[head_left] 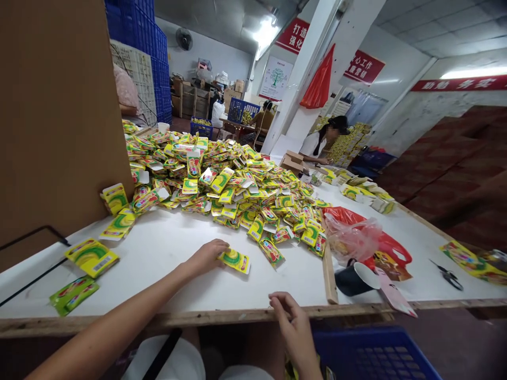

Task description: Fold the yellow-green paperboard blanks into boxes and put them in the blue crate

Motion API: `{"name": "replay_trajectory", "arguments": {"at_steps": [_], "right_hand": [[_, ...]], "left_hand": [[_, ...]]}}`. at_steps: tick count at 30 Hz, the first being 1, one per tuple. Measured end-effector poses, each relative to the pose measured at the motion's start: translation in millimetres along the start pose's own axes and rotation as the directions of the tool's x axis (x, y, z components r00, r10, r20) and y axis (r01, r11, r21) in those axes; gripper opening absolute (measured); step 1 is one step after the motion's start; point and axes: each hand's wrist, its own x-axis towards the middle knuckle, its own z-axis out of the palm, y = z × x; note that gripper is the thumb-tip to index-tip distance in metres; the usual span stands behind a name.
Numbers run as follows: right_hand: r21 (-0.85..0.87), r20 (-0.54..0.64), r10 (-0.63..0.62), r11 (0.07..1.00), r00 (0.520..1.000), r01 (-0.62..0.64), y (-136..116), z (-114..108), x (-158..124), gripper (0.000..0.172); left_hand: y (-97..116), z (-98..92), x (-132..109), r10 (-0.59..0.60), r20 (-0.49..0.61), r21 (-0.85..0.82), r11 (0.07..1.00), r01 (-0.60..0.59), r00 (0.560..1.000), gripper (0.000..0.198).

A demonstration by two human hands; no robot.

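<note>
My left hand (208, 257) reaches over the white table, its fingers closed on the end of a small yellow box (236, 260) with a green pattern. The box lies low, at the table surface. My right hand (293, 323) hovers by the front edge, thumb and forefinger brought together in a pinch. Whatever sits between those fingertips is too small to make out. Beyond both hands rises a large heap of similar yellow boxes (227, 196), several with white flaps sticking out. At the left lie a bigger yellow box (93, 257) and a green packet (74, 294).
A wooden strip (328, 272) divides the table. Right of it are a dark cup (356, 278), a red plastic bag (390, 245) and scissors (449, 275). Cardboard (59, 116) walls the left side. A blue basket (376, 351) stands below the edge. A co-worker (319, 142) sits across.
</note>
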Motion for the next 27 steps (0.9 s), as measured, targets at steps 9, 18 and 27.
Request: {"name": "replay_trajectory", "arguments": {"at_steps": [9,18,27], "right_hand": [[0.216,-0.04,-0.068,0.974,0.997,0.075,-10.1,60.9,26.4,0.022],[0.557,0.113,-0.022,0.829,0.993,-0.045,-7.2,99.5,37.6,0.032],[0.523,0.076,-0.009,0.852,0.997,-0.032,-0.4,100.8,30.5,0.039]], "left_hand": [[36.4,-0.5,-32.8,-0.099,-0.016,-0.289,0.953,0.09,0.995,0.034],[63.9,33.1,-55.2,-0.274,0.083,-0.839,0.499,0.215,0.958,0.037],[52.8,30.8,-66.5,-0.407,0.043,-0.749,0.591,0.299,0.912,0.042]]}}
